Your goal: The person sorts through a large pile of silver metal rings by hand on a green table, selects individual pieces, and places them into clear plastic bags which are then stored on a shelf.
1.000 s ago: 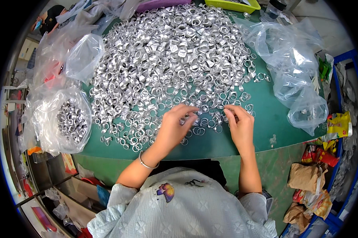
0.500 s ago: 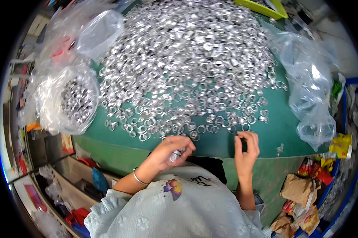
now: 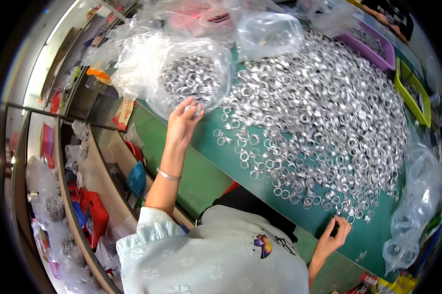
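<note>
My left hand (image 3: 182,125) is raised at the near edge of a clear plastic bag (image 3: 155,93) that is part-filled with silvery metal rings (image 3: 189,78). Its fingers are curled around a few rings (image 3: 194,110), which show between them. My right hand (image 3: 332,240) is at the near edge of the green table (image 3: 260,181), beside the loose rings. Its thumb and fingertips come close together in a pinch; what is between them, if anything, cannot be made out. One ring (image 3: 351,219) lies right by those fingertips. A wide heap of rings (image 3: 324,103) covers much of the table.
A purple tray (image 3: 373,54) and a yellow-green tray (image 3: 417,98) stand at the far right, near another person's arm (image 3: 378,17). Clear plastic (image 3: 417,206) lies along the right side. Another clear bag (image 3: 270,36) stands at the back. Wooden shelving (image 3: 91,181) holds bags and boxes at left.
The view has swung left. My left hand has gone from near my body out to the plastic bag, still holding rings. My right hand stays at the table's near edge.
</note>
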The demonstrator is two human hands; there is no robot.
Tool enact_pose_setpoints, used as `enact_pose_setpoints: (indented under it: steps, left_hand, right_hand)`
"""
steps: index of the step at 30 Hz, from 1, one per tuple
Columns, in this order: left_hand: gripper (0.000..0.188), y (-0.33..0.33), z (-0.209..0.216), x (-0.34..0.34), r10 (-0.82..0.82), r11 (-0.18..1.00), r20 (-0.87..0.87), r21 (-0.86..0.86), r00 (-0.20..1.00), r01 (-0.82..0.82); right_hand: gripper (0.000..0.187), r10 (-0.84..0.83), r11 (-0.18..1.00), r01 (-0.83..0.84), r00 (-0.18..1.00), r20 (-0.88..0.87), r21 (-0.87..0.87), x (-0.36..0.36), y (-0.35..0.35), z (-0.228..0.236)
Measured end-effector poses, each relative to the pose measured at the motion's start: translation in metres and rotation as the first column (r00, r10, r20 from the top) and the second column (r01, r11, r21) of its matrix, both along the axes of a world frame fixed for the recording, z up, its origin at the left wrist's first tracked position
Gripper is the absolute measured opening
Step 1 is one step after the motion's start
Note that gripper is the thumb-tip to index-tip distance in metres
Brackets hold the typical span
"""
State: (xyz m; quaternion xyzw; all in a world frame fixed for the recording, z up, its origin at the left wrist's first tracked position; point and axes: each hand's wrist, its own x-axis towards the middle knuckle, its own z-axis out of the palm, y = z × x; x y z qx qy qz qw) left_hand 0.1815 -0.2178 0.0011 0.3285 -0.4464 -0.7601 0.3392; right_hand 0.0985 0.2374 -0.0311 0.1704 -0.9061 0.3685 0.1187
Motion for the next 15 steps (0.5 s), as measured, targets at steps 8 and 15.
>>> enact_pose_setpoints:
  steps: [8, 15]
  left_hand:
    - [0.024, -0.071, 0.028, -0.05, 0.505, 0.067, 0.053, -0.998, 0.861, 0.022]
    - [0.021, -0.11, 0.007, -0.061, 0.742, -0.073, 0.261, -0.885, 0.618, 0.461]
  right_hand:
    - [0.007, -0.044, 0.999, 0.044, 0.999, 0.021, 0.005, 0.005, -0.014, 0.002]
    - [0.01, -0.007, 0.999, 0.005, 0.999, 0.034, 0.054, 0.007, -0.024, 0.012]
